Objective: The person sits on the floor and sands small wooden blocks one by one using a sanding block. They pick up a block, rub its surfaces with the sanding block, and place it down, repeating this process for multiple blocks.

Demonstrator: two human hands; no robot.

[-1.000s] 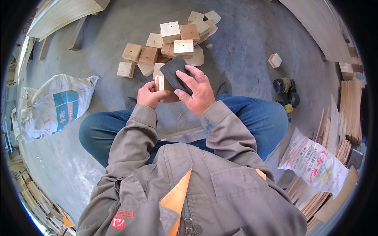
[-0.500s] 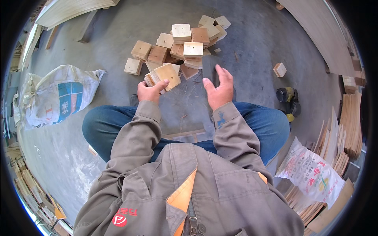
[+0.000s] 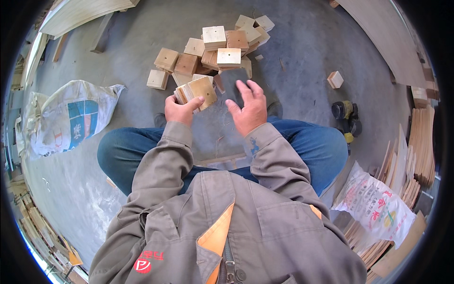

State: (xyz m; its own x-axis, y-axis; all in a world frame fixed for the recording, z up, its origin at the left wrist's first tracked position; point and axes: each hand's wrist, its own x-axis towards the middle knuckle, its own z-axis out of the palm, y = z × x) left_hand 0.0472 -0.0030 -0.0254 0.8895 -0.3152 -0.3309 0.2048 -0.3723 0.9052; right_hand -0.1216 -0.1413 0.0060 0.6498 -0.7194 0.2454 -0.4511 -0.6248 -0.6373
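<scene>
Fingers of the left hand (image 3: 179, 110) are gripping a layered stack of wooden squares (image 3: 204, 90), the thumb lying over its near part. The stack is tilting, its layered edges facing left of the thumb tip and a flat face with a small dark hole showing just beyond it. Fingers of the right hand (image 3: 251, 109) are spreading apart, the thumb standing off from the rest and pointing toward the stack without touching it. A dark grey block (image 3: 231, 78) is showing just beyond the right fingertips, blending with the grey floor (image 3: 293, 61); whether those fingers are gripping it, I cannot tell.

Ahead of both sets of fingers, a loose pile of wooden blocks (image 3: 210, 59) is sitting on the floor, pale and brown pieces leaning on one another, several showing a hole. Well to the right of the right fingers, one lone block (image 3: 336, 79) is lying near a yellow and black power tool (image 3: 349, 110). Farther right and nearer the body than the fingers, a white printed bag (image 3: 376, 203) is resting over thin wooden strips. Well to the left of the left fingers, a white and blue sack (image 3: 71, 116) is lying crumpled.
</scene>
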